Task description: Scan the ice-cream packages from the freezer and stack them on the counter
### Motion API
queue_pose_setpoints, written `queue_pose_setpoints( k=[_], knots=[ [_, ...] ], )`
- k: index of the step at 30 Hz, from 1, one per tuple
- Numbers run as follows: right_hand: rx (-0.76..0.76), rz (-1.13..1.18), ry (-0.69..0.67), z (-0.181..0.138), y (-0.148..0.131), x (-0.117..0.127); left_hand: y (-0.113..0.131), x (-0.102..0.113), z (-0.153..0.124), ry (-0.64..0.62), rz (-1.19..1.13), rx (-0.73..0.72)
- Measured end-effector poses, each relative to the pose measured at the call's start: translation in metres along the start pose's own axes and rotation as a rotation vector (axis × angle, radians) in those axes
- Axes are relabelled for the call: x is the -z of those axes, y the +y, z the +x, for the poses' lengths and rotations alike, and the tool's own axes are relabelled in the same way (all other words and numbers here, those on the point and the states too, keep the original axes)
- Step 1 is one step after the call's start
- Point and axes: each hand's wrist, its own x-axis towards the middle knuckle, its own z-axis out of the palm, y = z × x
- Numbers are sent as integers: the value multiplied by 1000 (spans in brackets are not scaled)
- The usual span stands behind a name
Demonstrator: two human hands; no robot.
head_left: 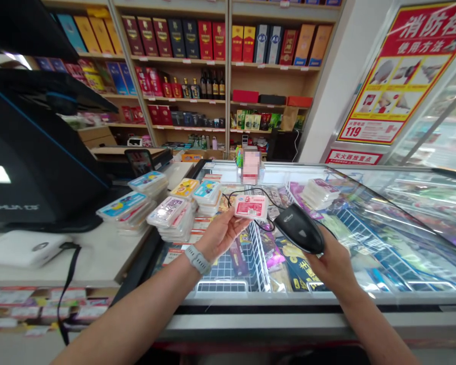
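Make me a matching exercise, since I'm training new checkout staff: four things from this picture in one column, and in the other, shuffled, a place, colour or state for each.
Column one
1. Handheld scanner
2. Pink-labelled pack
3. Wristband
4. Wall poster

Column two
A. Pale grey
B. At the picture's upper right
C. Held in the left hand
D. Held in the right hand

Right pairs
1-D
2-C
3-A
4-B
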Motion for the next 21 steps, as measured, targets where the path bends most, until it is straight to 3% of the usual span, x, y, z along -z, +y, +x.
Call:
queue_pose_setpoints(
  k=[4,11,21],
  knots=[
    [2,-2,-10,0,-1,1,1,2,-1,-25,14,-5],
    [-10,-5,-21,3,-3,1,1,6,0,44,61,-20],
    [-23,17,-44,1,-2,0,0,4,-2,8,261,-184]
  ],
)
